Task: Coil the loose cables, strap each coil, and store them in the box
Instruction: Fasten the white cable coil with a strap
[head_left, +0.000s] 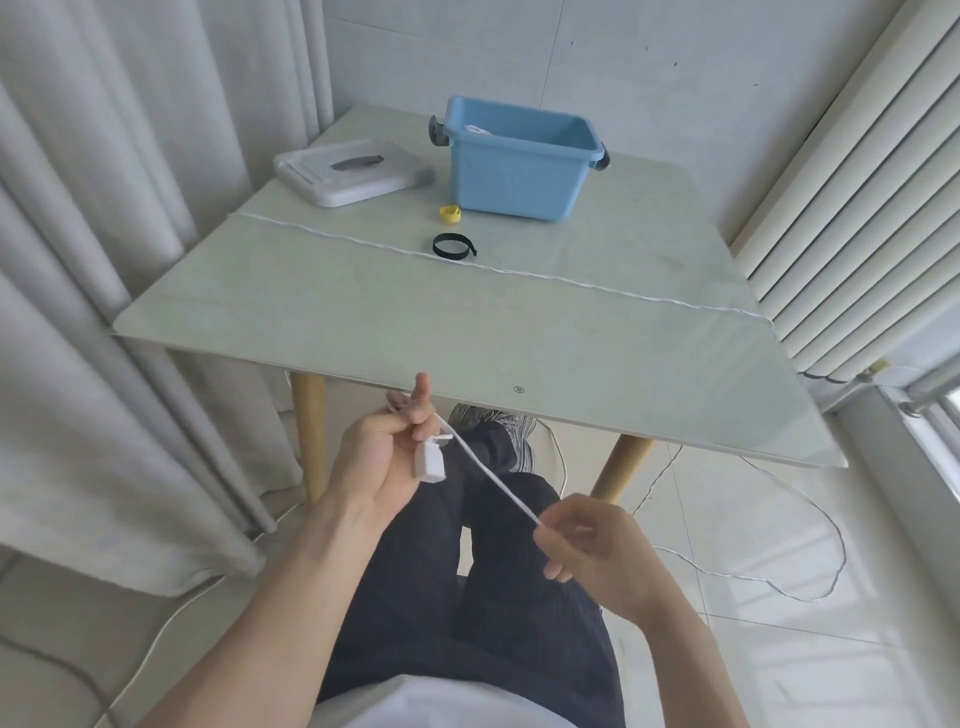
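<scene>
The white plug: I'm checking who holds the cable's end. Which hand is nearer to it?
Left. The left hand holds the white plug at its fingers; the right hand pinches the cable farther down, apart from the plug.

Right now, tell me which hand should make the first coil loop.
Probably the right hand: it pinches the free run of the white cable, while the left hand anchors the plug end.

Vantage: one wide-angle camera worn on the person's head, above the lap.
Facing: forward and steeply down.
Near field: left hand (387, 452) and right hand (592, 545), close below the lens.
Far field: table (363, 312) with blue box (514, 171), then wall.
Shared views: none, single view.
</scene>
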